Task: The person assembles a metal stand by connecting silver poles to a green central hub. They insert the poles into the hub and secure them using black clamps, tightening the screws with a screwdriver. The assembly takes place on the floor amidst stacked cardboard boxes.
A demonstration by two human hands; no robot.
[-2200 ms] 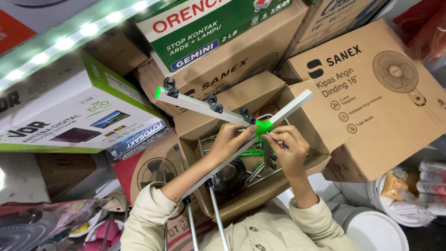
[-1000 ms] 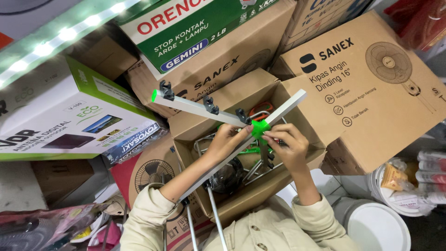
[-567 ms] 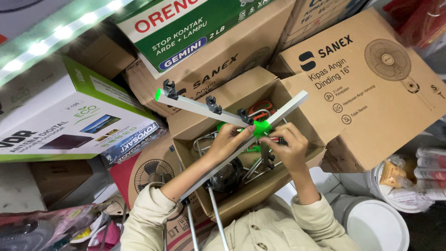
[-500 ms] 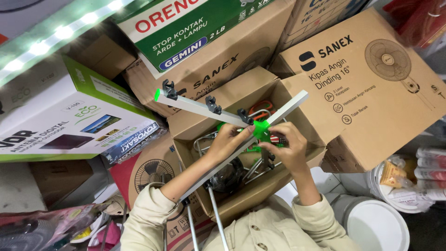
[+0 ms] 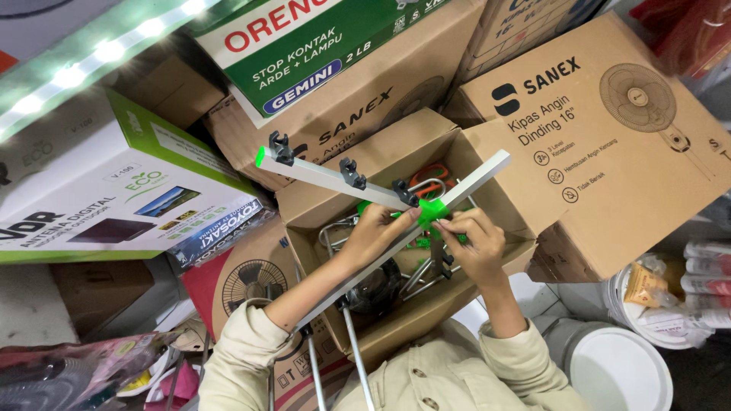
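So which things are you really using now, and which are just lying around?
In use:
- left hand and right hand, both at the green joint
- crossed grey metal bars
- open cardboard box beneath them

Lying about:
- fan box
- green and white box
- white bucket
- light strip

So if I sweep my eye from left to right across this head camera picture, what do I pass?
White and green box → green end cap of the metal bar → left hand → green plastic joint → right hand → brown fan carton → white bucket.
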